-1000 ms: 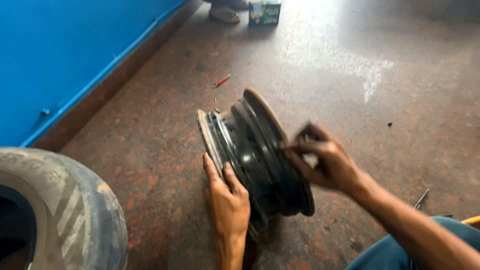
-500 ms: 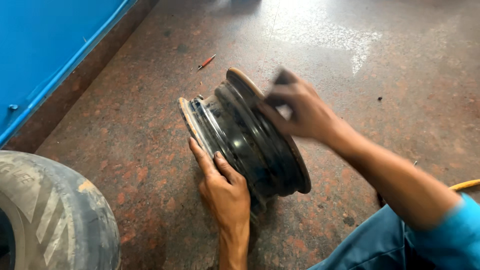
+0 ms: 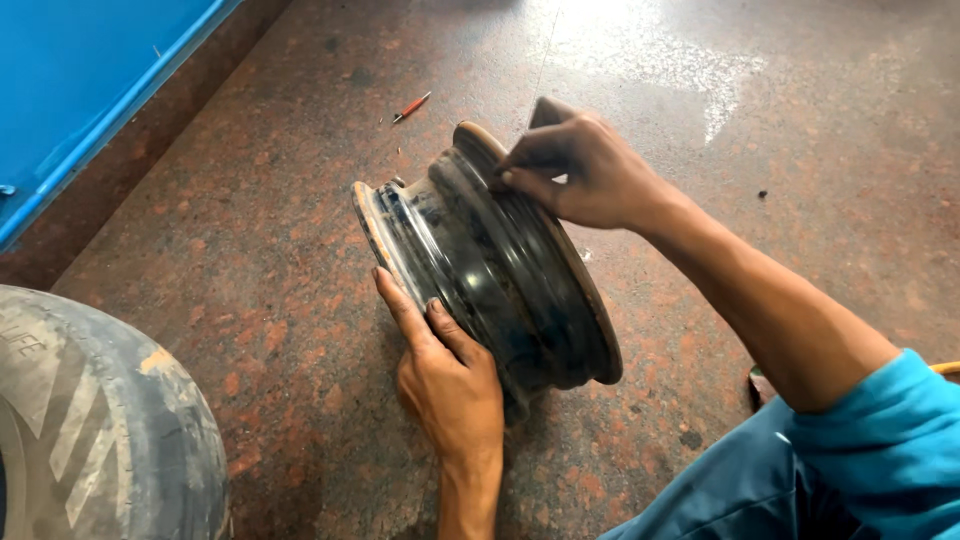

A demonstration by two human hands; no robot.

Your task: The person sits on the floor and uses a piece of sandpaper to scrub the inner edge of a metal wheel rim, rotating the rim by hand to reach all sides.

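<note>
- The stone floor (image 3: 800, 150), speckled reddish-brown, takes up most of the room, with a blue wall (image 3: 80, 70) along its edge at ten o'clock
- A worn tyre (image 3: 90, 430) lies at eight o'clock, well apart from the hands
- The black steel wheel rim (image 3: 480, 260) stands on edge at the centre of the floor, leaning a little, its rusty lip facing the tyre; it seems kept upright only because both hands brace it
- The right hand (image 3: 580, 170) reaches in from four o'clock on a bent arm, blue sleeve at the elbow, fingers curled and pinched on the rim's upper far flange at twelve o'clock
- The left hand (image 3: 445, 375) comes up from six o'clock, palm flat and fingers spread open against the near lower side, propping rather than gripping
- A small red pen-like tool (image 3: 411, 106) lies at eleven o'clock beyond the rim, untouched
</note>
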